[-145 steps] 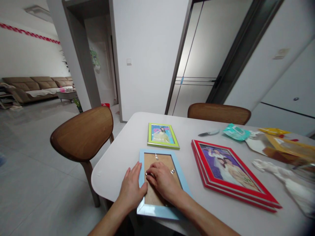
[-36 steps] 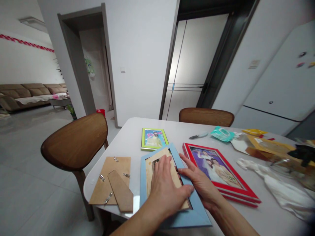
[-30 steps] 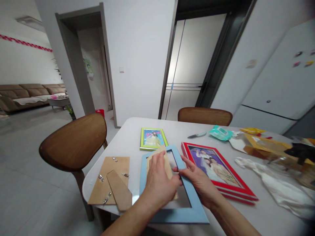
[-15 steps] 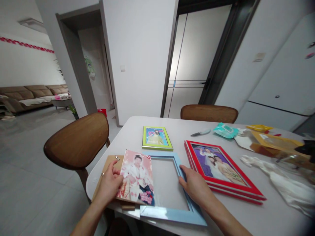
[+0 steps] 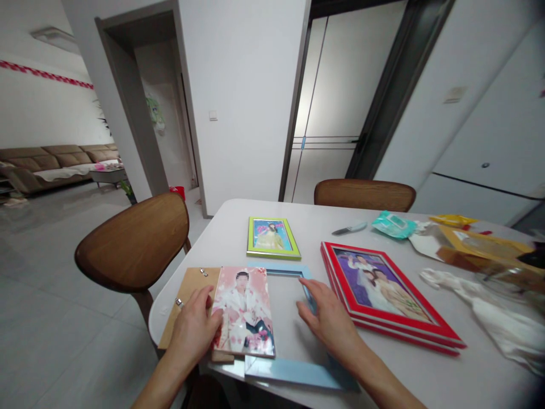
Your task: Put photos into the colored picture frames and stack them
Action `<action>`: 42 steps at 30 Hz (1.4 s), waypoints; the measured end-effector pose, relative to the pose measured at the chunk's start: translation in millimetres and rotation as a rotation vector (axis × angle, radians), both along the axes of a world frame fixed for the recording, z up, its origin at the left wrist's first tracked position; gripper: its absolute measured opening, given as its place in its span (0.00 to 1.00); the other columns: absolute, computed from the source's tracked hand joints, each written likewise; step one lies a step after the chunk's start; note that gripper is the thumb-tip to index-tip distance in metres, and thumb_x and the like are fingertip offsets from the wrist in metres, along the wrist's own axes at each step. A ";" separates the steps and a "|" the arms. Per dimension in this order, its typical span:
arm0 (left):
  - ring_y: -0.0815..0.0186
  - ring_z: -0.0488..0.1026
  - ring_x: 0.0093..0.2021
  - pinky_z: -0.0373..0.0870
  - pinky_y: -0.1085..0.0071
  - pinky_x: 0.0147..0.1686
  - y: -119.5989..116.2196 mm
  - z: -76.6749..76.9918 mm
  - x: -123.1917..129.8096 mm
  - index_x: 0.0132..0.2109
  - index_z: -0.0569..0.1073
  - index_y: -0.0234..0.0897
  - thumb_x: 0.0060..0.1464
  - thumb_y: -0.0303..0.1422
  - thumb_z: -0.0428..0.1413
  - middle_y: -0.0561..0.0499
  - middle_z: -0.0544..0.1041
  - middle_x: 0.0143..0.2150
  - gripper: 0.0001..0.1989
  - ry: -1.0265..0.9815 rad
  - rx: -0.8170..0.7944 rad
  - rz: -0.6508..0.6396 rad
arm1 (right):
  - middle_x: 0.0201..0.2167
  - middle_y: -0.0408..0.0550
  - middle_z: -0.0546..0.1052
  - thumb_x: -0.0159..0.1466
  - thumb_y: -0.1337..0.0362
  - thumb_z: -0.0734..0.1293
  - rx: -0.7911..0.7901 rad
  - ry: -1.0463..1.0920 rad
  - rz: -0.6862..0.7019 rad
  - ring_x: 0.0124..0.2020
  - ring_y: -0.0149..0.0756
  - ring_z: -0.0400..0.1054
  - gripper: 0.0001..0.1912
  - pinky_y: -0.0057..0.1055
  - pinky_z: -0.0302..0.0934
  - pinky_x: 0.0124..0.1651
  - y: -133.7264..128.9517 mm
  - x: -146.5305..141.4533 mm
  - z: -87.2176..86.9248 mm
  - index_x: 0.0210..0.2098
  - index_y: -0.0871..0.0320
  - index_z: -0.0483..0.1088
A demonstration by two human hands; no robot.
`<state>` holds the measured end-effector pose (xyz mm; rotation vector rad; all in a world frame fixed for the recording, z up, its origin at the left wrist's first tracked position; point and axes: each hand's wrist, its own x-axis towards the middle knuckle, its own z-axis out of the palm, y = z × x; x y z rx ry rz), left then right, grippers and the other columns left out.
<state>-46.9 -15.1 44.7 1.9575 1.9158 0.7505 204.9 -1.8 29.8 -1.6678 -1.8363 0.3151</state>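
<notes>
Touching the glossy pink photo (image 5: 244, 321) at lower center, the left hand (image 5: 193, 325) curls loosely, its grip unclear; the right hand (image 5: 331, 319) stands partly open at the blue frame (image 5: 293, 372), whose left side the photo covers, by the table's (image 5: 315, 227) near edge. The green frame (image 5: 273, 255) and top red frame (image 5: 400, 325) hold portraits, open tabletop between them.

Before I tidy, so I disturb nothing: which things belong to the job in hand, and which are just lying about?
In use:
pink photo, at the left hand
light-blue frame, at the right hand
brown backing board

Seemingly just lying about:
knife
teal packet
crumpled white material
red frames, green frame (possibly related)
</notes>
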 end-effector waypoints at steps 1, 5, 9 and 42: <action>0.63 0.67 0.39 0.62 0.68 0.39 -1.2 1.4 4.5 0.48 0.63 0.33 0.46 0.31 0.47 0.47 0.69 0.39 0.19 -0.009 0.007 -0.007 | 0.42 0.55 0.68 0.52 0.64 0.59 -0.066 0.126 0.026 0.40 0.39 0.63 0.24 0.37 0.56 0.44 0.1 -9.1 1.4 0.48 0.63 0.61; 0.61 0.66 0.42 0.62 0.67 0.41 -6.2 5.8 30.4 0.48 0.63 0.36 0.46 0.33 0.48 0.46 0.69 0.42 0.19 -0.048 0.010 -0.122 | 0.26 0.46 0.72 0.51 0.66 0.59 -0.491 0.710 0.170 0.21 0.29 0.63 0.26 0.29 0.59 0.27 4.9 -49.9 3.1 0.50 0.65 0.58; 0.56 0.63 0.47 0.60 0.62 0.45 -11.0 19.4 50.9 0.48 0.64 0.36 0.43 0.40 0.53 0.44 0.68 0.45 0.23 -0.030 0.043 -0.205 | 0.23 0.44 0.71 0.49 0.70 0.59 -0.594 1.152 0.360 0.23 0.27 0.63 0.17 0.25 0.58 0.28 6.6 -78.0 20.9 0.39 0.65 0.67; 0.60 0.53 0.57 0.49 0.63 0.56 -21.0 -21.4 60.4 0.54 0.59 0.28 0.42 0.29 0.49 0.41 0.58 0.57 0.28 -0.223 -0.040 -0.334 | 0.30 0.51 0.73 0.53 0.66 0.55 -0.256 0.208 -0.113 0.31 0.38 0.67 0.27 0.30 0.57 0.35 11.7 1.3 5.5 0.52 0.68 0.56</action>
